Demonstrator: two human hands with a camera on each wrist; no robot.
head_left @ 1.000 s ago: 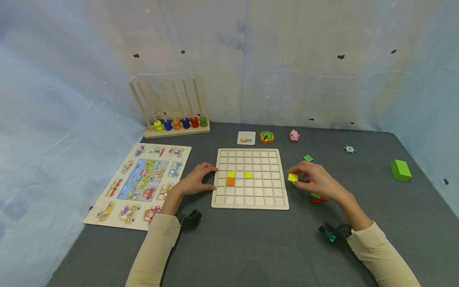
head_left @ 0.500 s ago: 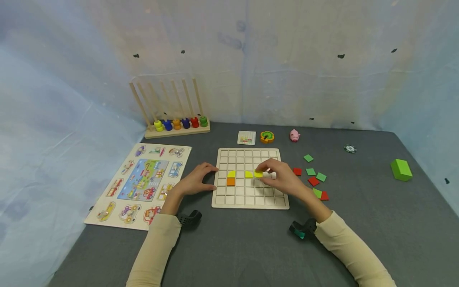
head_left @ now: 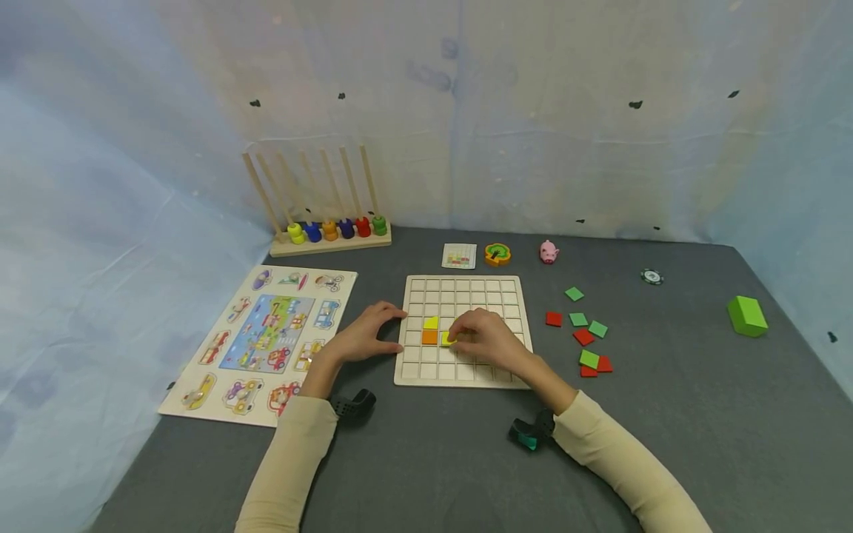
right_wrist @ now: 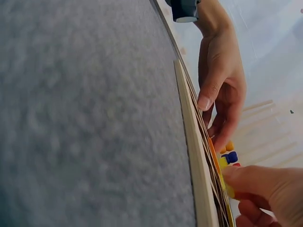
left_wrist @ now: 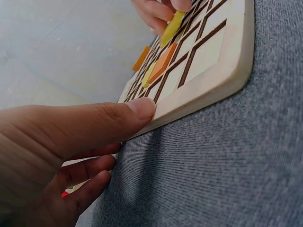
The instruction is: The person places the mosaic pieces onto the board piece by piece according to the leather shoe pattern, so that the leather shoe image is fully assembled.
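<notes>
My right hand [head_left: 489, 339] pinches a yellow square tile [head_left: 446, 339] between thumb and fingers, low over the wooden grid board [head_left: 413, 374]. In the left wrist view this yellow tile [left_wrist: 172, 30] is tilted. Just left of it lies an orange tile [head_left: 429, 337] in a cell, with another yellow tile [head_left: 431, 323] behind the orange one. My left hand [head_left: 363, 334] rests at the board's left edge, thumb and fingers spread, the thumb [left_wrist: 142, 108] touching the rim. The right hand hides part of the grid.
Several red tiles [head_left: 554, 318] and green tiles [head_left: 577, 319] lie right of the board. Left is a picture puzzle board [head_left: 226, 314], behind it a peg stand [head_left: 333, 246]. A pattern card [head_left: 459, 256], toy tree [head_left: 497, 254], pink pig [head_left: 549, 252], chip [head_left: 651, 276] and green block [head_left: 747, 317] stand around.
My right hand has carried the yellow tile leftward from beside the board to near the orange tile, uncovering the red and green tiles. The left hand has stayed at the board's edge.
</notes>
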